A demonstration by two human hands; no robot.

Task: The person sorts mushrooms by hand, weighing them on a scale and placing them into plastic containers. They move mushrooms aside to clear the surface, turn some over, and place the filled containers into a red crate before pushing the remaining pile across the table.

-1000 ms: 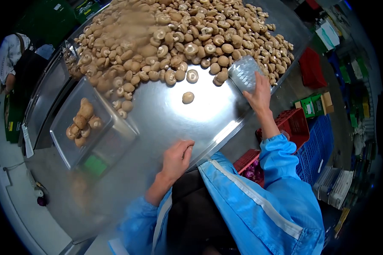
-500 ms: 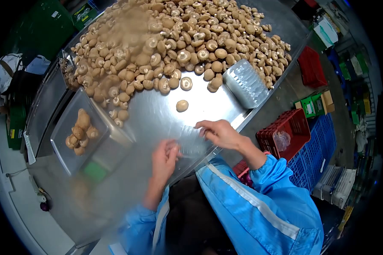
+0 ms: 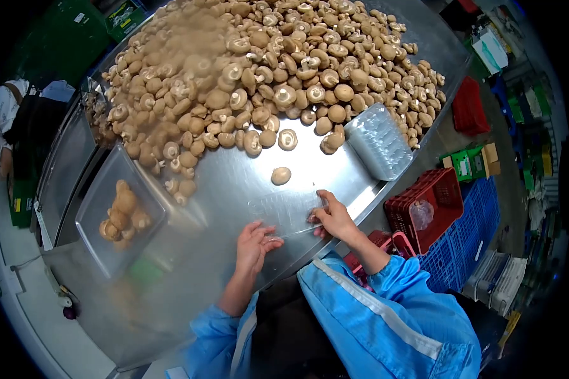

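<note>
A transparent plastic tray [image 3: 283,213] is between my two hands, low over the steel table. My left hand [image 3: 253,249] has its fingers bent around the tray's left end. My right hand [image 3: 335,218] pinches the right end between thumb and fingers. Just beyond the tray a single mushroom [image 3: 281,175] lies on the metal. A stack of transparent trays [image 3: 379,142] stands to the right, near the table edge. The big heap of brown mushrooms [image 3: 284,69] covers the far side.
On the left sits a transparent bin [image 3: 95,243] with several mushrooms in it. The steel table [image 3: 215,221] has a raised right edge. Beyond it are a red crate [image 3: 446,227] holding a plastic bag, and a blue pallet [image 3: 483,215]. A person in white [image 3: 5,114] is at far left.
My right hand has moved slightly right and down, the left a little right and down, both still on the tray. The tray now lies flatter. The whole view has shifted slightly.
</note>
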